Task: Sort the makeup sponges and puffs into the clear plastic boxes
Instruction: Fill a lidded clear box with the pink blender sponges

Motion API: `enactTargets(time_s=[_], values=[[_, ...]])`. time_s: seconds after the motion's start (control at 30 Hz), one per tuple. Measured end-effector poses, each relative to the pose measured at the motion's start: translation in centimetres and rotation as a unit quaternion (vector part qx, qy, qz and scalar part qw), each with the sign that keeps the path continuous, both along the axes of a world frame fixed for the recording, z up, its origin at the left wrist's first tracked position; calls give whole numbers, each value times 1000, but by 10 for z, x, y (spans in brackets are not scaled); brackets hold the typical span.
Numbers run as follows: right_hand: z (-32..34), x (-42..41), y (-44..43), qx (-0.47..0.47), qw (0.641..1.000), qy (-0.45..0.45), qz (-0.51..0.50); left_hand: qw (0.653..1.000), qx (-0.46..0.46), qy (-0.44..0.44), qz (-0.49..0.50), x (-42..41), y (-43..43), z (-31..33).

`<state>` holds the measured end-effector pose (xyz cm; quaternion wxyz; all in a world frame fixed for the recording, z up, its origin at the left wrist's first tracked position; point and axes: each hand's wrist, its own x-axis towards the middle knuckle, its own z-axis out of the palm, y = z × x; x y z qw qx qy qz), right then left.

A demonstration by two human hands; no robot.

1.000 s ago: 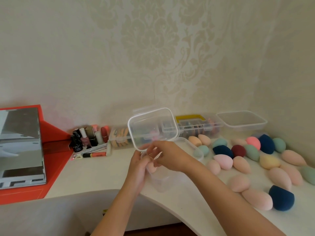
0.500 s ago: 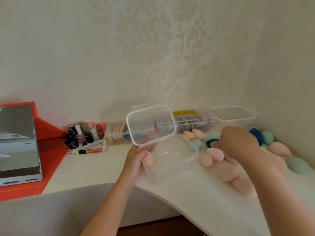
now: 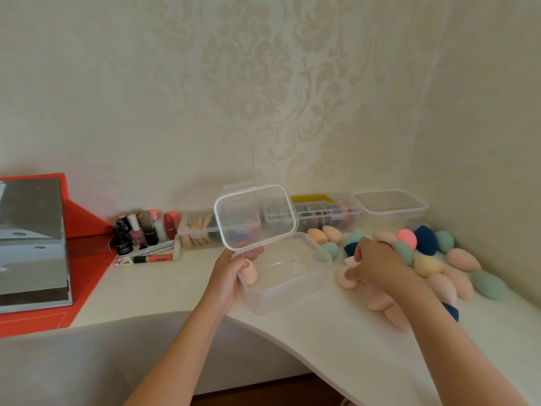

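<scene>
Makeup sponge (image 3: 347,278), pale pink: on table (image 3: 175,282) just right of clear plastic box (image 3: 292,285), grasped in curled fingers of right hand (image 3: 373,268). Box gripped at near-left corner by left hand (image 3: 229,276); lid (image 3: 254,215) raised; one peach sponge (image 3: 249,273) inside, against left wall. Loose sponges (image 3: 427,265) spread further right; nail polish bottles (image 3: 136,232) far left, near wall.
</scene>
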<state>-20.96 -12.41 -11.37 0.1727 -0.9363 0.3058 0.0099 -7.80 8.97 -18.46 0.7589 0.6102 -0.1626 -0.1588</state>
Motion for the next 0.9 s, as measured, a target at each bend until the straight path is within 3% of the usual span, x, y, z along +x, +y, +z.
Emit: enactTargets(time_s=[0.1,0.2,0.37,0.47,0.67,0.9], values=[[4,-5,-5,13,999,-47,-3,1000,-1,0,-2,0,0,0],[18,-13,-10,86,988,-126,-4,1000,-7,4,-1,-2,0,1],[35,-10,5,159,955,-218,120,1000,-6,5,2,-1,0,-1],[33,12,25,162,942,-209,206,1000,-4,5,5,-2,-1,0],[4,55,64,139,936,-110,304,1000,-18,-1,5,-8,-2,5],[-14,74,77,127,922,-64,359,1000,-14,-1,18,-2,-1,1]])
